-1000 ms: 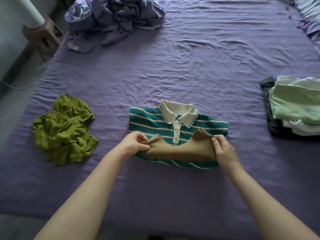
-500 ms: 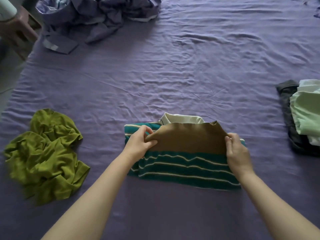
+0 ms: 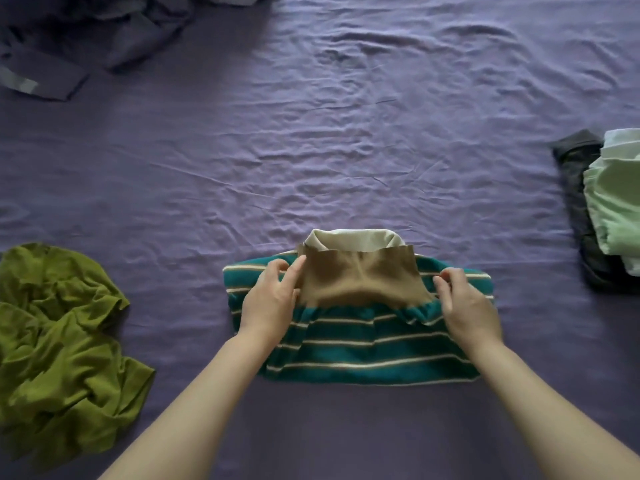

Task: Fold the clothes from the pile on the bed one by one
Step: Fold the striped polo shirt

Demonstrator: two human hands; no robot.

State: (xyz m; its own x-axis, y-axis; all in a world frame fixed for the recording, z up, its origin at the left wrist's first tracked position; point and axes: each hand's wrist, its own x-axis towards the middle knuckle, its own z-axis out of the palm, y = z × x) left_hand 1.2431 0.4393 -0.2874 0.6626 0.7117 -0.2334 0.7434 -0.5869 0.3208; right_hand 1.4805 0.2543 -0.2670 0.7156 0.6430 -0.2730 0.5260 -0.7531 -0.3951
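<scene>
1. Near the bed's (image 3: 346, 133) front edge, at its middle, lies the polo (image 3: 363, 344), folded into a wide band.
2. Its body is teal with thin cream stripes running side to side; a tan hem panel is turned up over the top half, and the cream collar (image 3: 353, 239) peeks out beyond it.
3. Left hand (image 3: 268, 306) pinches the tan panel's left edge between thumb and fingers.
4. Right hand (image 3: 467, 303) rests on the polo at the panel's right edge, fingers curled; whether it grips cloth I cannot tell.
5. Crumpled green garment (image 3: 62, 348) sits at the left edge, well apart from the polo.
6. Folded stack (image 3: 609, 202), pale green over dark grey, lies at the right edge.
7. Purple-grey pile (image 3: 86, 32) fills the far left corner.
</scene>
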